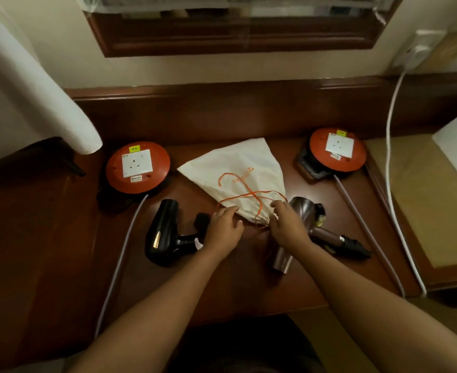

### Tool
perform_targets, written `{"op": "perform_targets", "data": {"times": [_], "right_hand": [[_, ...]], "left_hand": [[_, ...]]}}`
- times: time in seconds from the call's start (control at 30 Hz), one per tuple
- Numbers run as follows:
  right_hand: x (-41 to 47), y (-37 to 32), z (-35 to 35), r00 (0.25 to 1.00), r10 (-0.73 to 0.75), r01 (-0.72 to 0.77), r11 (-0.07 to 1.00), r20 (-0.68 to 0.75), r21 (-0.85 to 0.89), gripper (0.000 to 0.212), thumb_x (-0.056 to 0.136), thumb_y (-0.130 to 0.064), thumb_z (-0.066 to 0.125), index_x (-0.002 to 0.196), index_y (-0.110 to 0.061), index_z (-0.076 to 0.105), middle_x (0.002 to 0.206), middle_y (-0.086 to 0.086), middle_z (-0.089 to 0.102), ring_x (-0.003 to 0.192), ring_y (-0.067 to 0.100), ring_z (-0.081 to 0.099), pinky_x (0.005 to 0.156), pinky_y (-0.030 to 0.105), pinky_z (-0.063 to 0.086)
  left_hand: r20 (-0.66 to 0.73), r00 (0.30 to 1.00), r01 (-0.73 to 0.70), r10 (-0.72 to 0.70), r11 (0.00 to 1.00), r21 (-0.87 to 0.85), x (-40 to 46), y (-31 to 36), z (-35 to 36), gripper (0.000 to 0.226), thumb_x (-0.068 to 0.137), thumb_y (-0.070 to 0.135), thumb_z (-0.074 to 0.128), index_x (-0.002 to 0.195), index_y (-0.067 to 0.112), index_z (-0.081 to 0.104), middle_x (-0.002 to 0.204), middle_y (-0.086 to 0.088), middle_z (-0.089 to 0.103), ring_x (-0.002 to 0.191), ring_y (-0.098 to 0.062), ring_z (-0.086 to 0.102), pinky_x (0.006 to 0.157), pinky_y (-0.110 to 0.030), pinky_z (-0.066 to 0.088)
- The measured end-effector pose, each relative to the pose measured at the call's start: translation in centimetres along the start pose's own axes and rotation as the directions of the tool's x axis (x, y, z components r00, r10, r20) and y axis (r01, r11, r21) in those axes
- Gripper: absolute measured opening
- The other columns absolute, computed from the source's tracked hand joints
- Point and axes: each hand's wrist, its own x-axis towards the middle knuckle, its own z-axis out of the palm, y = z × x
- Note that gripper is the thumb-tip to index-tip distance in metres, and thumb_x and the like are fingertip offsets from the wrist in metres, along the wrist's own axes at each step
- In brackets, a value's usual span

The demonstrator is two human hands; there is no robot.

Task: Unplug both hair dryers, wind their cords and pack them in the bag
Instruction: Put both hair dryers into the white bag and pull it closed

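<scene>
A white cloth drawstring bag (238,168) with orange cords lies flat in the middle of the dark wooden desk (60,238), its gathered mouth toward me. My left hand (223,228) pinches the left side of the mouth. My right hand (286,224) grips the right side of the mouth. A black hair dryer (164,230) lies to the left of my left hand. A brown hair dryer (302,211) lies under and beside my right wrist, its black plug end (356,247) pointing right. Neither dryer is plugged in.
Two orange cable reels with white sockets stand on the desk, one at the left (137,168) and one at the right (337,150), each with a grey cable running toward me. A white cable (391,157) hangs from a wall socket (417,51) at the right. A white lampshade (33,76) stands at the left.
</scene>
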Motion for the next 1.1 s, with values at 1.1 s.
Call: {"op": "perform_targets", "data": {"times": [1.1], "right_hand": [[9.1, 1.7, -0.1, 0.98, -0.126, 0.128, 0.992, 0.154, -0.004, 0.031, 0.085, -0.013, 0.056, 0.114, -0.009, 0.044, 0.106, 0.014, 0.061, 0.094, 0.036, 0.058, 0.068, 0.034, 0.041]], "left_hand": [[-0.242, 0.967, 0.081, -0.081, 0.997, -0.008, 7.0, 1.1, 5.5, 0.017, 0.085, 0.012, 0.065, 0.1, 0.007, 0.067, 0.102, -0.013, 0.061, 0.101, -0.031, 0.053, 0.085, -0.041, 0.045]]}}
